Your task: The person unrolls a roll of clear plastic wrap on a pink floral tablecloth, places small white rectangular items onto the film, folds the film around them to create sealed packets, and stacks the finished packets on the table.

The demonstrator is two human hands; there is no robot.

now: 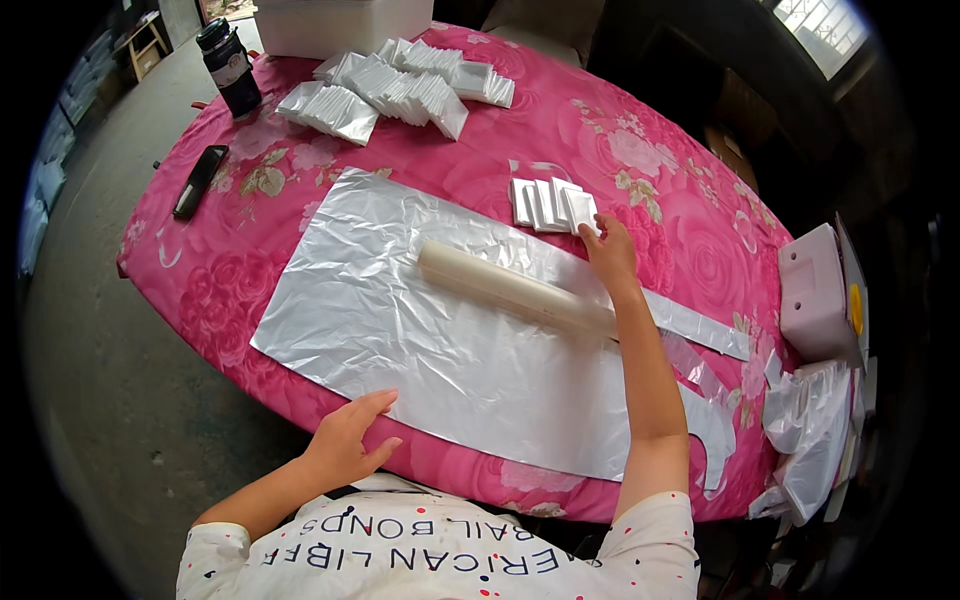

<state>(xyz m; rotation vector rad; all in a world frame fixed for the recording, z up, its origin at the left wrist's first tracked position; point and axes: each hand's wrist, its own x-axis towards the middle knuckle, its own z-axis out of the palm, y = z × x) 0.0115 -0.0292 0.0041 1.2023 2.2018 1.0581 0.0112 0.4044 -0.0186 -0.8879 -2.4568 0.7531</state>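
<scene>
A large silvery-white plastic carrier bag (340, 290) lies spread over the table, with two handle strips at its right end. Across it rests a long pale tube (515, 285), its right end passing behind my right forearm. Beyond the bag, a short overlapping row of small folded white plastic packets (545, 203) lies on the cloth. My right hand (612, 250) reaches over the bag and pinches the near edge of the rightmost packet (580, 208). At the bag's near edge, my left hand (350, 440) holds nothing, its thumb and fingers apart.
A pink floral cloth (690, 240) covers the table. Many folded packets (400, 85) are heaped at the back, near a white bin (340, 25). A dark bottle (230, 70) and a phone (200, 182) sit left. At right are a white box (818, 295) and loose plastic bags (810, 420).
</scene>
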